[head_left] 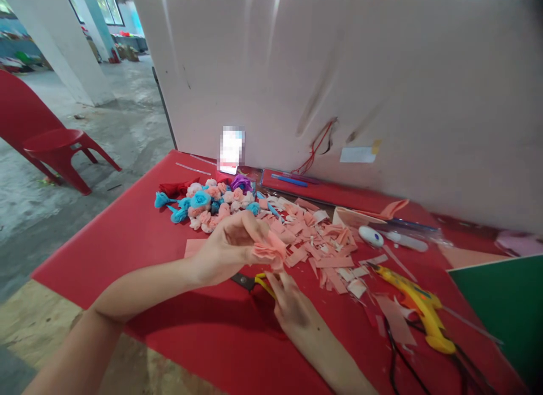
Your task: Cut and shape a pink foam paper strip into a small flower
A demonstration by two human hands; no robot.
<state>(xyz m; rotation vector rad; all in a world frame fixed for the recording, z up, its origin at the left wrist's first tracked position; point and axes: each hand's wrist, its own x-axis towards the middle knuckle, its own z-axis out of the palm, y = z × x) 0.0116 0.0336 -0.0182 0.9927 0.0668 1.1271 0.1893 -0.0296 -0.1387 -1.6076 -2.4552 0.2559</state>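
My left hand [229,249] pinches a pink crepe-paper flower [274,249] between thumb and fingers, above the red table. Below it, my right hand [294,304] is closed, its fingertips at the lower end of the same flower. Scissors with yellow handles [263,283] show just behind the right fingertips, their dark blade pointing left; part of them is hidden by the hand. Finished paper roses [200,200] in blue, pink, white and purple are heaped beyond my left hand. Pink paper strips and scraps [314,236] lie scattered past the right hand.
A yellow glue gun [413,301] with a black cable lies at the right, beside a green board [504,304]. At the back stand a lit phone [231,150] and a white panel [271,72]. A red chair [55,140] stands on the floor to the left.
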